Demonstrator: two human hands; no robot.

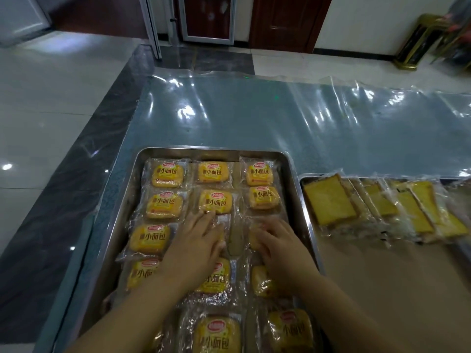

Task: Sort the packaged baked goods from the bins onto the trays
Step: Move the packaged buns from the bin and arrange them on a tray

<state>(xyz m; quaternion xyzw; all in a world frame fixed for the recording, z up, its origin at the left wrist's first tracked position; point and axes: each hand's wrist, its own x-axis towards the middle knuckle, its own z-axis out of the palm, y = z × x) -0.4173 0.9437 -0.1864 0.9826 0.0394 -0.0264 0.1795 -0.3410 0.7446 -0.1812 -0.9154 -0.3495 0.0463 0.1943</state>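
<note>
Judged light, soft, slippery-wrapped: bread packets (215, 201) on tray (211, 150), pressed under straight-fingered left hand (196, 240) and right hand (280, 243); best lifted by wrapper edges.

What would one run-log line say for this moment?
left hand: pressing flat, third row | right hand: pressing flat beside it | steel tray: small-bread packets in rows | second tray: bread-slice packets
</note>
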